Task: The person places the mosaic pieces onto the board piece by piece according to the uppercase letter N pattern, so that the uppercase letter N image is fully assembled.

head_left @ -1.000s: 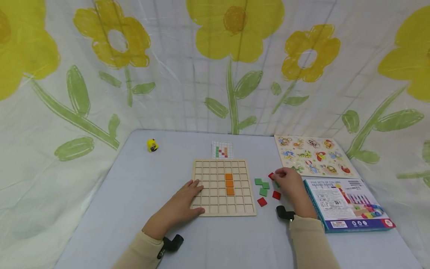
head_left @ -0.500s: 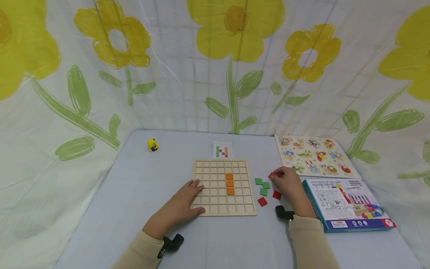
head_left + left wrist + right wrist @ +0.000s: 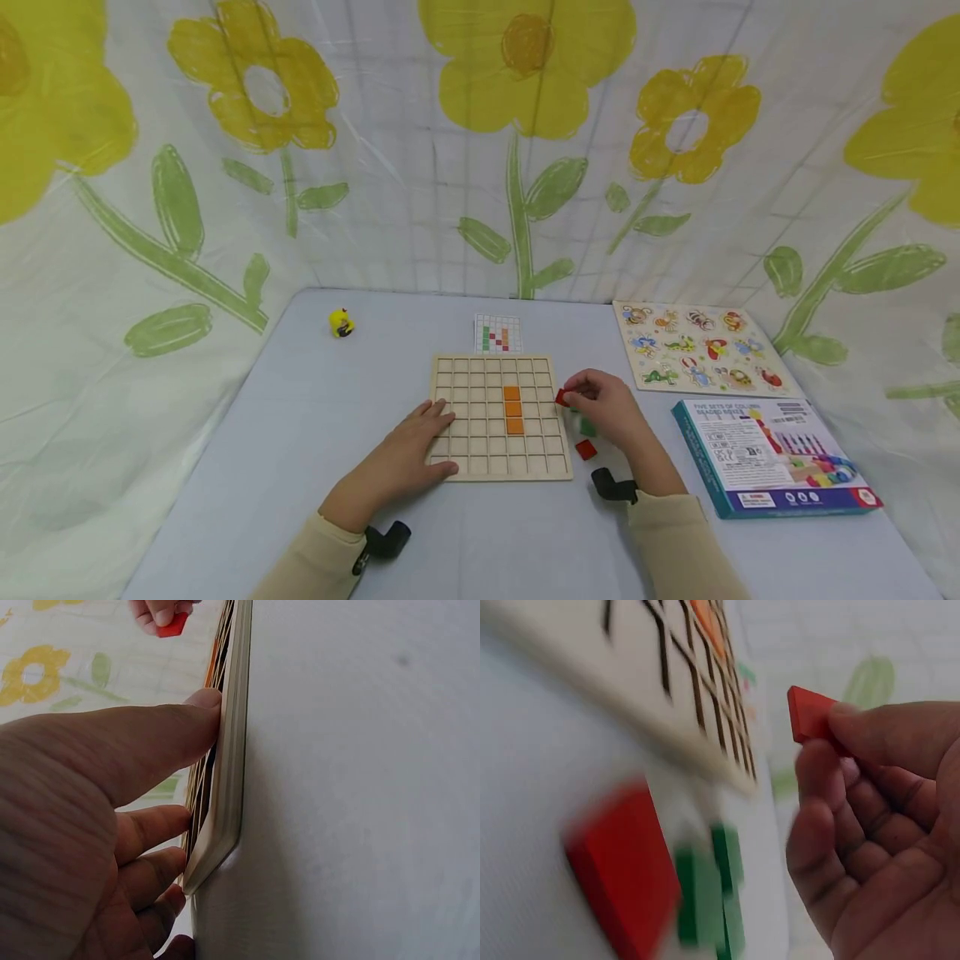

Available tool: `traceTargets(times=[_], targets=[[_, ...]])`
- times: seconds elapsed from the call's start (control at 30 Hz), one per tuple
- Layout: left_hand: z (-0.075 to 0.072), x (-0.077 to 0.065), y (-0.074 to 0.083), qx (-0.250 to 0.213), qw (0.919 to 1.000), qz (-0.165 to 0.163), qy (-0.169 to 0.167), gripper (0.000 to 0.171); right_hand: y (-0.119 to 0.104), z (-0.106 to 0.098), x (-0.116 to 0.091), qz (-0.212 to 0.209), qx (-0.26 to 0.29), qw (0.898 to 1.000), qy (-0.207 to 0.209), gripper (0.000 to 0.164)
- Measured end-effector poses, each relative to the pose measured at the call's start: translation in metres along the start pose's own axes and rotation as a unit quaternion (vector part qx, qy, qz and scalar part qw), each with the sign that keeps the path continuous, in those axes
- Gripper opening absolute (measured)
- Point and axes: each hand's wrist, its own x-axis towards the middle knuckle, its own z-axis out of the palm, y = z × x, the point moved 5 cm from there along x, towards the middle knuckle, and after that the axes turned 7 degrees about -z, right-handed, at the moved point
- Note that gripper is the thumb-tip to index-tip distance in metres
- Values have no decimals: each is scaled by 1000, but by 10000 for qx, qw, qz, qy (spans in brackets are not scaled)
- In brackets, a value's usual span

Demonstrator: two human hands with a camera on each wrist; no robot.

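Observation:
A wooden grid board [image 3: 480, 467] lies mid-table, with three orange tiles [image 3: 513, 409] in one column. My left hand [image 3: 405, 454] rests on the board's left edge, fingers spread; in the left wrist view its thumb [image 3: 165, 735] touches the frame. Beside the board's right edge, my right hand [image 3: 611, 408] pinches a red tile [image 3: 810, 716] between thumb and forefinger, raised above the table. Below that hand lie another red tile [image 3: 586, 450] and green tiles [image 3: 588, 427], partly hidden by the hand.
A small grid card [image 3: 497, 334] with a coloured pattern lies behind the board. At right are an insect puzzle board [image 3: 697, 346] and a flat box [image 3: 780, 458]. A yellow toy [image 3: 341, 323] stands at back left.
My right hand has picked up the red tile by the insect puzzle and carried it left to the grid board's right edge. The left hand has stayed in place.

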Motion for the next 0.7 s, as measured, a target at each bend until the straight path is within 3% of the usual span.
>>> traceTargets(times=[0.13, 0.3, 0.7], targets=[[-1, 0, 0, -3, 10000, 38, -5, 77, -25, 29, -6, -395, -107, 9974, -596, 9], [-2, -2, 2, -94, 9999, 75, -42, 77, -38, 52, -13, -757, -385, 9912, -1012, 10], [-2, -1, 2, -8, 10000, -48, -66, 77, -43, 69, -19, -968, -598, 9848, -1313, 10]])
